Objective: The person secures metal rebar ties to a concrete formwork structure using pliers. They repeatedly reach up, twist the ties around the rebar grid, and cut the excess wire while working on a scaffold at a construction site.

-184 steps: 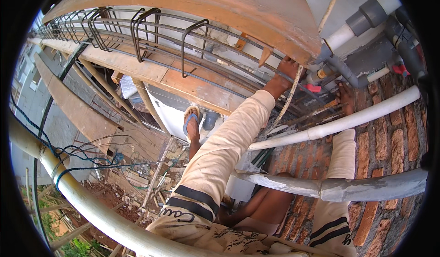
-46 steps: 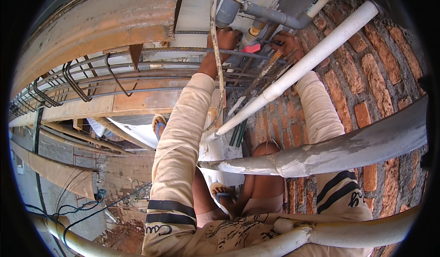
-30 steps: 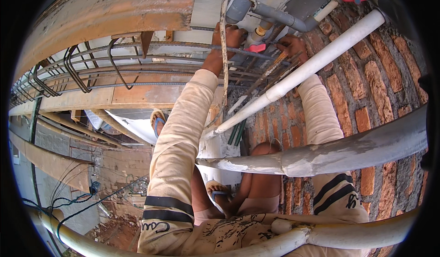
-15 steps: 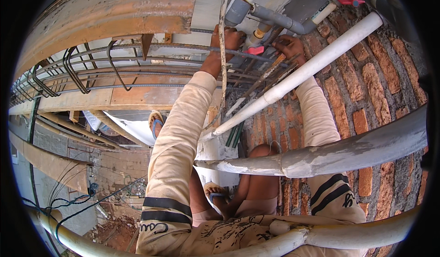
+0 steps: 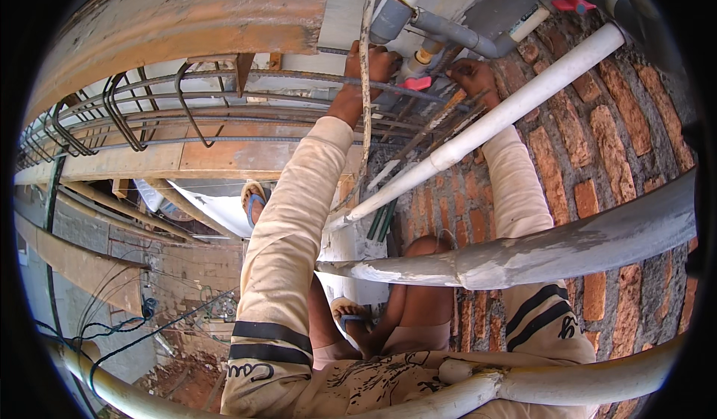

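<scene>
Red brick wall (image 5: 597, 143) fills the right side of the view, with a long drop to rubble and ground at the lower left, so the person is working high up on a building face. Nearest, at the bottom edge, a pale pipe (image 5: 523, 385) crosses in front of the body, and both cream sleeves with dark stripes rise from it. A thick grey-white pipe (image 5: 560, 243) runs across just above the knees, and a sandalled foot (image 5: 351, 313) rests below it. Farther up, a slim white pipe (image 5: 485, 131) slants from lower left to upper right between the two arms. Beyond it the left hand (image 5: 366, 72) closes its fingers around a horizontal steel rebar (image 5: 314, 79) of the beam cage, close to where a thin upright rod (image 5: 364, 60) crosses. The right hand (image 5: 469, 75) reaches to the bars just beside the red valve handle (image 5: 417, 84); its fingers look curled against the steel, but I cannot tell whether they grip anything. The rebar's long axis runs left to right, level with both hands, and the left hand is the one already on it. Behind, grey plastic pipework (image 5: 448, 30) and a rusty formwork board (image 5: 187, 23) sit at the top, with bent stirrups (image 5: 127, 116) trailing away to the left
</scene>
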Demonstrator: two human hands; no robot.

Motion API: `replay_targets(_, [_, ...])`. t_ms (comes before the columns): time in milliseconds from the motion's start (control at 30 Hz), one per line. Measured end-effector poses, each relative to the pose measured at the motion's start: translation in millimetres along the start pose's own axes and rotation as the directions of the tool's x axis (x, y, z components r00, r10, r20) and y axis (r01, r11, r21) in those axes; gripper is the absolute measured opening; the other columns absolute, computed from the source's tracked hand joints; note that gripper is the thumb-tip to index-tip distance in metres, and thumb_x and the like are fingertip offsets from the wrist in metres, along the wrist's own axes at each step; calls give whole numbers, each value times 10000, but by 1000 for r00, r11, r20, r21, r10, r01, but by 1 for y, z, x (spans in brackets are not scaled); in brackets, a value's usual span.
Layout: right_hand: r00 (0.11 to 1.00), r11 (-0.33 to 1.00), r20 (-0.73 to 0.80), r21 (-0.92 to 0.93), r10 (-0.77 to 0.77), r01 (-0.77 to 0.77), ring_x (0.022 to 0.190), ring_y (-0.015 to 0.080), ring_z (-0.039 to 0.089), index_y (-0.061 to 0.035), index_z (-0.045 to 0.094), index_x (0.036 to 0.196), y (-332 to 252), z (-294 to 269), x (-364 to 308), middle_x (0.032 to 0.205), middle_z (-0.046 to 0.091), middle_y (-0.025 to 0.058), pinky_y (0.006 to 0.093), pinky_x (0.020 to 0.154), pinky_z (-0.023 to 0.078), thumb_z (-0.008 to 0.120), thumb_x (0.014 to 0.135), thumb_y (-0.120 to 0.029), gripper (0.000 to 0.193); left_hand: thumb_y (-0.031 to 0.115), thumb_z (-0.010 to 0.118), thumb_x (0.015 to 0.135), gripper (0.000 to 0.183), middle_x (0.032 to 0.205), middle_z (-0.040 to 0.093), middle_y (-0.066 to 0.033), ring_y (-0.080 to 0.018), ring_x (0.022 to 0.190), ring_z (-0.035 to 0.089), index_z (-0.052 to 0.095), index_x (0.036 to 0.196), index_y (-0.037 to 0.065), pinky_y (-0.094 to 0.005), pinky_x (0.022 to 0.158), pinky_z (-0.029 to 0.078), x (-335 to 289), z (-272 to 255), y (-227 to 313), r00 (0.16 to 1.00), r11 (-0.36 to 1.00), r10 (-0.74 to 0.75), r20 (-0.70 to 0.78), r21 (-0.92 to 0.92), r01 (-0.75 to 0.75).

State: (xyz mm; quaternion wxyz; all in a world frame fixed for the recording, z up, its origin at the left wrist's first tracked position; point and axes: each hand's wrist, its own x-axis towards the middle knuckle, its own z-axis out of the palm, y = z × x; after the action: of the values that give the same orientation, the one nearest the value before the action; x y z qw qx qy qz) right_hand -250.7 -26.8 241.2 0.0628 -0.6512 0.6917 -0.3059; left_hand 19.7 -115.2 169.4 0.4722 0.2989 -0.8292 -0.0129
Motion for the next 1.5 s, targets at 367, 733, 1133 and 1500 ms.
replay_targets(367, [1000, 927, 2, -376, -3, 3, 840, 296, 737, -40, 774, 957, -38, -12, -14, 899, 748, 174, 395, 797, 568, 823, 783, -233, 264, 270, 648, 886, 203, 887, 735, -65, -246, 942, 676, 777, 1024, 196, -427, 960, 413, -1, 0, 0, 1000, 999, 21, -9, 39, -21])
replay_targets(733, [997, 916, 72, -397, -40, 65, 756, 275, 727, -23, 768, 941, -19, -9, -7, 844, 743, 172, 394, 729, 561, 762, 833, -236, 239, 284, 649, 881, 214, 903, 733, -83, -254, 945, 678, 774, 1032, 196, -436, 937, 413, -2, -3, 0, 999, 999, 5, 46, 34, -7])
replay_targets(1133, [895, 554, 118, 748, 430, -364, 735, 175, 637, 34, 672, 1079, -4, 2, -34, 900, 714, 63, 313, 684, 503, 712, 927, -286, 357, 265, 683, 857, 211, 882, 741, -62, -231, 911, 692, 759, 1047, 214, -423, 896, 428, 0, -1, 0, 999, 993, 21, 42, 116, -25])
replay_targets(1500, [728, 989, -686, 110, 0, 104, 1053, 336, 663, 71, 585, 1317, -78, 40, -178, 1200, 665, 216, 401, 878, 534, 503, 1055, -233, 410, 245, 654, 838, 196, 885, 749, -97, -238, 876, 730, 773, 993, 255, -416, 878, 443, -3, 27, -12, 993, 988, 42, -108, 153, -25])
